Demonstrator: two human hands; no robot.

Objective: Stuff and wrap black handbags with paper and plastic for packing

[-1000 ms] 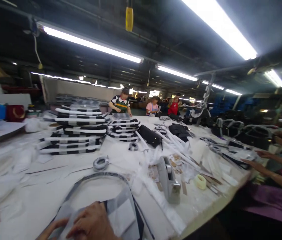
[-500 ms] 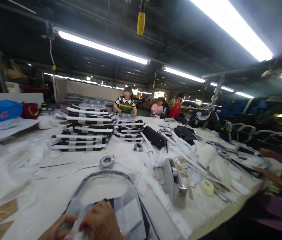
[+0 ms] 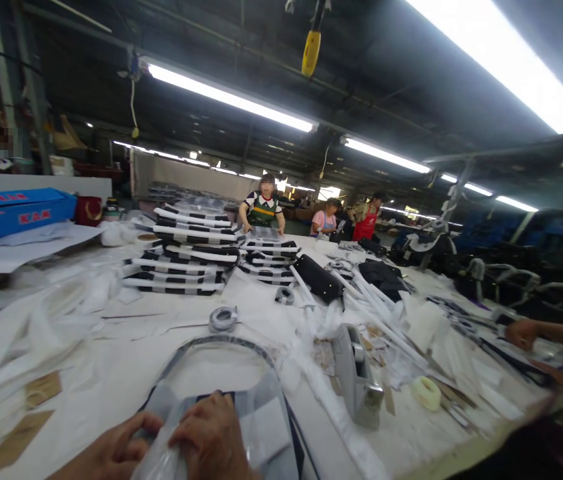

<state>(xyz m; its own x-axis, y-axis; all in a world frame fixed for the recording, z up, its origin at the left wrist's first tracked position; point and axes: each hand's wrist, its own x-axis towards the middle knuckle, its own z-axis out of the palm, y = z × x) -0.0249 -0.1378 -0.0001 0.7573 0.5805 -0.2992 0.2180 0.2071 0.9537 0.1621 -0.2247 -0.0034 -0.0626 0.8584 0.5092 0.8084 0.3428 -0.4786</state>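
At the bottom edge both my hands rest on a black bag wrapped in clear plastic [image 3: 256,427], whose looped handle [image 3: 221,347] arches away from me on the white table [image 3: 111,373]. My left hand [image 3: 111,450] pinches the plastic at the bag's near left. My right hand [image 3: 211,440] lies beside it with fingers curled over the same plastic. Only the knuckles and upper fingers show.
A grey tape dispenser [image 3: 358,387] stands right of the bag, with a tape roll [image 3: 427,393] beyond it and another roll [image 3: 223,319] behind the handle. Stacks of striped bags [image 3: 186,257] fill the back. A co-worker's arm [image 3: 551,333] reaches in at right. Three people work at the far end.
The view has swung left and tilted down a little, so my hands show more. My left hand has closed in on the plastic beside my right hand.
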